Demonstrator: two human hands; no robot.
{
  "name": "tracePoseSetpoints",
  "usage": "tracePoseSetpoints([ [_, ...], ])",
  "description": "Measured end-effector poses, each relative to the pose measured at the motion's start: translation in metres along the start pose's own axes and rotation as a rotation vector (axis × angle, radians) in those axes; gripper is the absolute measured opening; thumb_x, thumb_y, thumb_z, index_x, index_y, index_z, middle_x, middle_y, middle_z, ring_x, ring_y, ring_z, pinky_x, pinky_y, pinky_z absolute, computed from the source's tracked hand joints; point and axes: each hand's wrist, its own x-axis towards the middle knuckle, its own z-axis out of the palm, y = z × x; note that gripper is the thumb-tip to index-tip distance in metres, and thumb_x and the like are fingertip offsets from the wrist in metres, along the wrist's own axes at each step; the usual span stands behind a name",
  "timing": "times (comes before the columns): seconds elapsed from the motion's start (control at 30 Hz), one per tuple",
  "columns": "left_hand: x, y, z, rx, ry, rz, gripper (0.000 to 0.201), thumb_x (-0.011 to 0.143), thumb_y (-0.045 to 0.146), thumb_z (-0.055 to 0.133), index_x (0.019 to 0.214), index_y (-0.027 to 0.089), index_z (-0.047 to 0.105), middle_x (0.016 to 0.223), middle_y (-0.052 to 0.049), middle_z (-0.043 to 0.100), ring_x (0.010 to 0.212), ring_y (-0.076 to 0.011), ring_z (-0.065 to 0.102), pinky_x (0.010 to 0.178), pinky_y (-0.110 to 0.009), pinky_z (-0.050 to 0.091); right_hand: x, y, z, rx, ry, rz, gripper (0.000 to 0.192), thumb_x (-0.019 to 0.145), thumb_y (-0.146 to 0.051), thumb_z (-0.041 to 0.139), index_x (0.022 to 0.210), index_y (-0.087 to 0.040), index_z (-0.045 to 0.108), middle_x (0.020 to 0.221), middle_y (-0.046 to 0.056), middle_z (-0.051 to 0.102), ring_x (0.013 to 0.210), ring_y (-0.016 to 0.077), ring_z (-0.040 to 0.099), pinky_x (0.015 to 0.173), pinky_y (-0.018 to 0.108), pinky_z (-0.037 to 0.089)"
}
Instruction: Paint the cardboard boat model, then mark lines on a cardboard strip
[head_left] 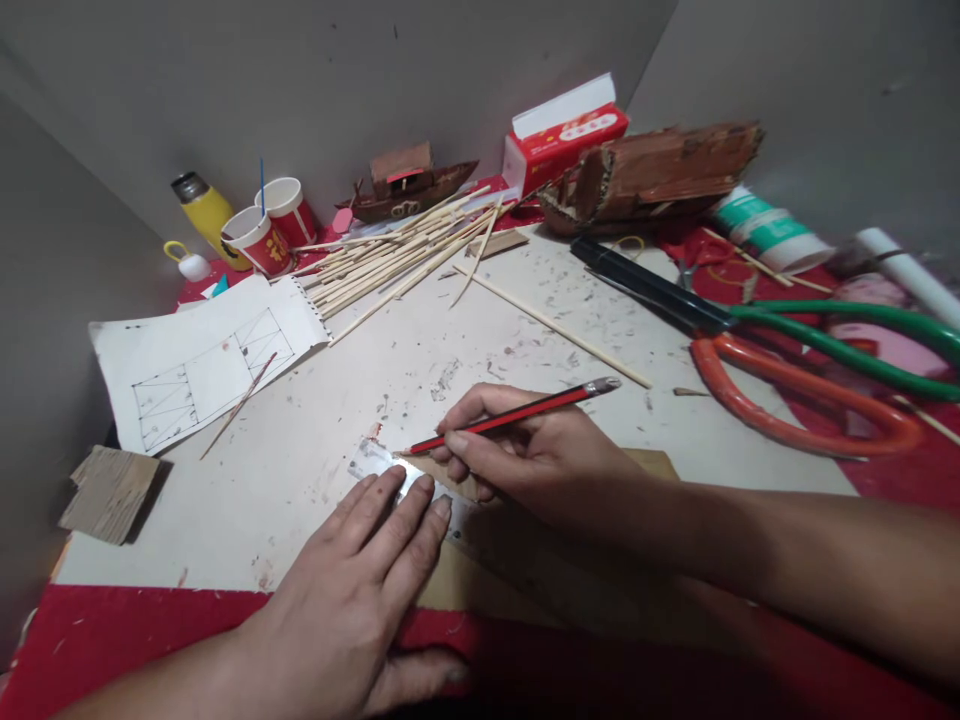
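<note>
My right hand [536, 455] is closed around a red and black pencil [510, 412], whose tip rests at the upper edge of a metal ruler [369, 460]. With its fingers lying flat and slightly apart, my left hand [360, 585] presses the ruler down. Beneath both hands is a piece of brown cardboard [435, 590], partly covered by the ruler, my hands and a shadow. The far right part of the ruler is hard to make out in the dark.
A pale board [225, 520] bears a paper drawing [214, 365], wooden sticks [390, 260], a cardboard block [112, 495] and large shears [802, 435] with green and orange handles. Behind stand paper cups [259, 245], a yellow bottle [214, 215], a model boat [420, 190] and a red box [562, 145].
</note>
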Motion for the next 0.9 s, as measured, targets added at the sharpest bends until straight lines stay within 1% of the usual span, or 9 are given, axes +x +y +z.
tracePoseSetpoints([
  [0.07, 0.0, 0.0, 0.0, 0.009, -0.005, 0.005, 0.091, 0.088, 0.07, 0.048, 0.15, 0.005, 0.037, 0.153, -0.021, 0.042, 0.144, -0.0385, 0.034, 0.111, -0.052, 0.04, 0.001, 0.0, 0.002, -0.026, 0.008, 0.001, 0.01, 0.083, -0.028, 0.057, 0.078, -0.019, 0.056, 0.068, -0.001, 0.062, 0.059, 0.0108, 0.056, 0.054, 0.022, 0.044],
  [0.2, 0.002, 0.0, -0.001, 0.009, 0.008, 0.014, 0.091, 0.088, 0.071, 0.047, 0.15, 0.004, 0.038, 0.151, -0.021, 0.045, 0.144, -0.0383, 0.035, 0.111, -0.051, 0.04, 0.002, -0.001, 0.003, -0.169, 0.038, -0.041, 0.009, 0.083, -0.026, 0.054, 0.076, -0.02, 0.058, 0.067, -0.002, 0.061, 0.062, 0.0116, 0.056, 0.057, 0.023, 0.044],
  [0.3, 0.003, 0.0, -0.002, 0.001, 0.026, 0.01, 0.091, 0.088, 0.07, 0.05, 0.15, 0.004, 0.037, 0.149, -0.021, 0.047, 0.144, -0.0377, 0.035, 0.112, -0.05, 0.039, 0.002, -0.001, 0.002, -0.239, 0.015, -0.073, 0.01, 0.085, -0.023, 0.053, 0.078, -0.02, 0.06, 0.069, -0.002, 0.063, 0.065, 0.0118, 0.058, 0.06, 0.023, 0.044],
  [0.43, 0.004, 0.0, -0.003, 0.011, 0.023, 0.017, 0.093, 0.085, 0.07, 0.053, 0.149, 0.004, 0.039, 0.149, -0.022, 0.048, 0.143, -0.0378, 0.038, 0.111, -0.049, 0.039, 0.003, 0.0, 0.001, -0.267, -0.009, -0.097, 0.013, 0.088, -0.024, 0.052, 0.08, -0.02, 0.062, 0.074, -0.001, 0.066, 0.069, 0.0118, 0.06, 0.063, 0.023, 0.045],
  [0.57, 0.006, -0.001, -0.004, 0.049, 0.029, 0.03, 0.092, 0.086, 0.073, 0.049, 0.145, 0.004, 0.044, 0.146, -0.022, 0.05, 0.14, -0.0376, 0.042, 0.108, -0.048, 0.042, 0.003, 0.002, 0.002, -0.274, -0.019, -0.101, 0.014, 0.09, -0.025, 0.052, 0.08, -0.021, 0.062, 0.075, -0.002, 0.066, 0.071, 0.0116, 0.06, 0.065, 0.023, 0.045],
  [0.7, 0.006, -0.001, -0.004, 0.052, 0.034, 0.026, 0.093, 0.086, 0.074, 0.048, 0.146, 0.003, 0.042, 0.146, -0.022, 0.051, 0.14, -0.0379, 0.041, 0.108, -0.048, 0.042, 0.0, 0.001, -0.001, -0.284, -0.031, -0.122, 0.014, 0.092, -0.024, 0.052, 0.081, -0.021, 0.061, 0.076, -0.002, 0.066, 0.072, 0.0114, 0.06, 0.066, 0.023, 0.045],
  [0.8, 0.005, -0.001, -0.005, 0.045, 0.043, 0.017, 0.094, 0.085, 0.074, 0.048, 0.148, 0.004, 0.041, 0.146, -0.022, 0.051, 0.141, -0.0377, 0.041, 0.109, -0.048, 0.042, -0.002, 0.0, -0.005, -0.327, -0.076, -0.144, 0.013, 0.092, -0.023, 0.051, 0.084, -0.021, 0.061, 0.078, -0.001, 0.067, 0.073, 0.0121, 0.061, 0.067, 0.023, 0.046],
  [0.9, 0.006, -0.002, -0.005, 0.065, 0.065, 0.023, 0.091, 0.085, 0.074, 0.049, 0.144, 0.004, 0.047, 0.146, -0.021, 0.052, 0.139, -0.0383, 0.043, 0.108, -0.047, 0.042, -0.002, -0.003, -0.009, -0.361, -0.111, -0.179, 0.016, 0.093, -0.023, 0.048, 0.085, -0.02, 0.062, 0.078, -0.001, 0.066, 0.072, 0.0126, 0.06, 0.067, 0.024, 0.046],
])
